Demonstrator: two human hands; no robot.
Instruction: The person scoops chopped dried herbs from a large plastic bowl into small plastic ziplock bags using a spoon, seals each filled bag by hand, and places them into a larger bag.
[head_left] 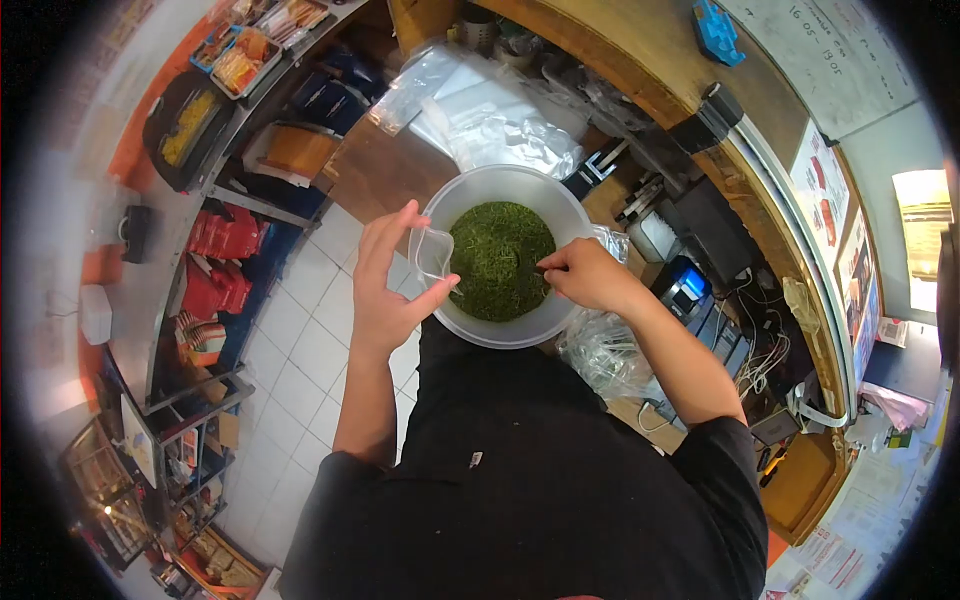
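Note:
A round translucent plastic tub (584, 200) holds a bed of finely chopped, dry-looking green herbs (500, 250). At the tub's left rim, my left hand (385, 285) keeps a small clear plastic bag (432, 252) spread between thumb and fingers, its mouth partly over the herbs. My right hand (590, 275) reaches in over the right rim. Its fingertips are pinched together at the right side of the herbs; what lies between them is mostly hidden, but it looks like some of the herbs.
Behind the tub, clear plastic bags (500, 115) lie piled on a brown wooden surface (385, 165). More crumpled plastic (605, 355) sits right of the tub, near a lit screen (690, 283) and loose cables (765, 360). Shelves with red packets (225, 230) line the left, above white floor tiles (300, 330).

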